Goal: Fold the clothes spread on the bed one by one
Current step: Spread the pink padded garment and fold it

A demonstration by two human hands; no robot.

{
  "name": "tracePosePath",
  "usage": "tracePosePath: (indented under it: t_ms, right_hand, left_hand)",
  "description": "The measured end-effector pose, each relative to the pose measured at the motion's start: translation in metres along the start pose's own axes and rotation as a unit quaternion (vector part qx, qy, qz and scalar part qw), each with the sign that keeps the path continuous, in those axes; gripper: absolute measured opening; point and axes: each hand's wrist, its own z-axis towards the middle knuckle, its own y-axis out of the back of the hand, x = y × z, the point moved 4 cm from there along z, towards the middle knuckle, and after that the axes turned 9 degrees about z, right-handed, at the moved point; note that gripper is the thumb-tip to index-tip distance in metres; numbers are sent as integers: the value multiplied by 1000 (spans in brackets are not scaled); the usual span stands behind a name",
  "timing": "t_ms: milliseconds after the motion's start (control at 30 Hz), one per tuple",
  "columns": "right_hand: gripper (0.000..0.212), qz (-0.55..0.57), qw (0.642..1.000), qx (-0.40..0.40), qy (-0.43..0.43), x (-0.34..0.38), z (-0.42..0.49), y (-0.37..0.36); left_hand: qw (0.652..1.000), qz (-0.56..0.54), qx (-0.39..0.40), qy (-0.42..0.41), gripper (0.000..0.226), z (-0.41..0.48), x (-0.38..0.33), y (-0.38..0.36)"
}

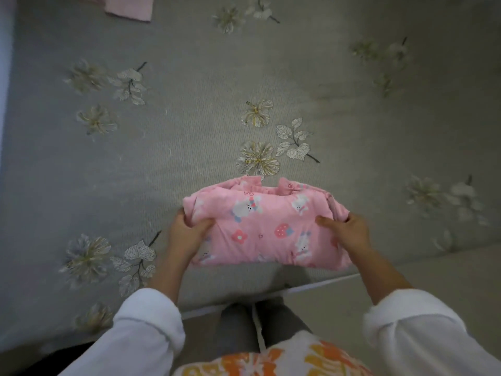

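A folded pink garment (265, 226) printed with white bunnies, strawberries and flowers sits at the near edge of the bed, at 6 o'clock from the middle of the bedspread. The left hand (187, 232) grips its left end, thumb on top and fingers curled underneath. The right hand (349, 232) grips its right end the same way. Whether the bundle rests on the bed or is lifted, I cannot tell. The grey floral bedspread (189, 118) lies beneath. Another pink cloth (127, 8) lies far off at 11 o'clock.
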Motion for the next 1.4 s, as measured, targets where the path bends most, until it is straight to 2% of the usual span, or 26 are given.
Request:
tracePosePath:
  t_ms: [133,200,300,467,633,833,933,1200,1300,1400]
  right_hand:
    - [44,71,996,-45,6,-12,-20,66]
    - [43,103,993,-59,9,-23,-25,102]
    - [35,135,987,-81,19,-44,-29,163]
    - [26,154,976,-137,62,-84,-32,291]
    - [32,162,966,-199,40,-131,-37,418]
    - [34,170,946,-274,34,-166,-31,531]
    - [30,188,935,-299,28,-175,-13,574]
    - [31,182,928,-325,37,-160,85,692]
    - [35,187,926,-326,34,-149,128,738]
    - [34,169,927,-335,27,-137,164,784]
  left_hand:
    - [997,22,15,-66,63,-27,-43,-29]
    - [995,27,23,-94,54,-43,-61,-51]
    - [989,30,42,-136,52,-77,-88,-97]
    - [977,57,78,-193,66,-148,-127,-195]
    - [958,67,134,-243,50,-217,-165,-308]
    - [934,100,179,-291,58,-275,-225,-422]
    - [921,112,201,-314,61,-291,-256,-474]
    - [901,92,235,-353,45,-291,-345,-624]
    - [896,101,241,-358,53,-288,-386,-678]
    - [892,110,245,-363,50,-289,-423,-729]
